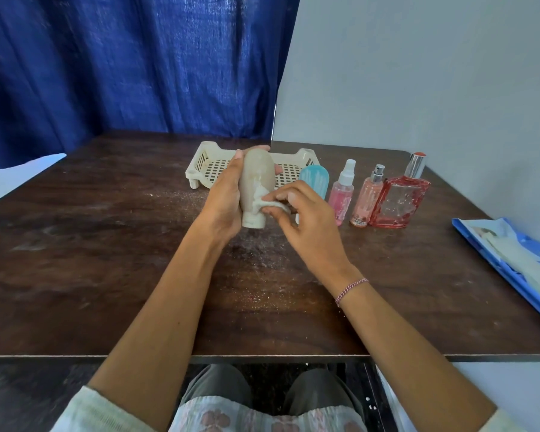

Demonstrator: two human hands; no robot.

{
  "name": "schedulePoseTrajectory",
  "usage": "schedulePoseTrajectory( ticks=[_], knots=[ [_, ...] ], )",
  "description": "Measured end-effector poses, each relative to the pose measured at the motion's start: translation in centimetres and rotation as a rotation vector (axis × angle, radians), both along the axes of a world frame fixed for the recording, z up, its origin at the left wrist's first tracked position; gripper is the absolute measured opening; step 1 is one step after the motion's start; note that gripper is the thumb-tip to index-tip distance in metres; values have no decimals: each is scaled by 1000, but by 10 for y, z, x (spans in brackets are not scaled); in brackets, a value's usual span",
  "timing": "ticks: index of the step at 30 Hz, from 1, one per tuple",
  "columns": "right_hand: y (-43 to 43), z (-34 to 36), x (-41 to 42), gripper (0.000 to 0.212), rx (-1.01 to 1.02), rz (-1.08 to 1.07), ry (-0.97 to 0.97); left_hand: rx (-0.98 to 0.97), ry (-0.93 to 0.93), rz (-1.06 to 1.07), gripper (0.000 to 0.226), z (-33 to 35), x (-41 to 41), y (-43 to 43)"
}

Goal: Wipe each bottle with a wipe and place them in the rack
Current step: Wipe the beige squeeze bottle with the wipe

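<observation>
My left hand [223, 198] grips a beige bottle [257, 179] held cap-down above the middle of the table. My right hand [306, 219] pinches a small white wipe [264, 204] against the bottle's lower side. Behind the bottle a cream slotted rack [205, 165] sits with nothing visible in it. To the right of my hands stand a teal bottle [315, 179], a small pink spray bottle [343, 194], a taller pink spray bottle [368, 198] and a square red perfume bottle [401, 201], in a row.
A blue pack of wipes [512, 260] lies at the table's right edge. The dark wooden table [106, 244] is dusted with light specks near the middle. A blue curtain hangs behind; a grey wall stands at the right.
</observation>
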State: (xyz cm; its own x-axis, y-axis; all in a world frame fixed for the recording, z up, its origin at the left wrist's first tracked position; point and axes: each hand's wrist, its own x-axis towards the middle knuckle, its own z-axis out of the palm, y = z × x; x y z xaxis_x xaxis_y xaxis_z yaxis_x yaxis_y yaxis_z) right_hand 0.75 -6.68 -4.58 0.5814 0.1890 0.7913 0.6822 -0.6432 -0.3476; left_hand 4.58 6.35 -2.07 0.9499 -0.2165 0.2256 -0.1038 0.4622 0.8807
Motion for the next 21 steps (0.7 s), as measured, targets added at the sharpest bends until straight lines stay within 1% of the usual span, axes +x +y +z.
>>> schedulePoseTrajectory(
  ticks=[2,4,9,11,17,21],
  knots=[
    [-4,3,2,15,64,-75,-28,38,-21,-67,40,-1,-3,-3],
    [-7,4,3,16,107,-112,-55,80,-45,-80,39,-2,-4,-5],
    [-3,0,1,12,8,-17,-34,39,-27,-88,38,-5,-1,-1],
    [-2,-2,1,12,-12,-13,-35,36,-21,-76,39,-5,0,0],
    [-6,7,-1,11,83,-156,-93,120,-25,-178,38,-3,-5,-3],
    [-13,10,2,9,166,-246,-131,154,-7,-257,32,-4,-6,-4]
  ],
)
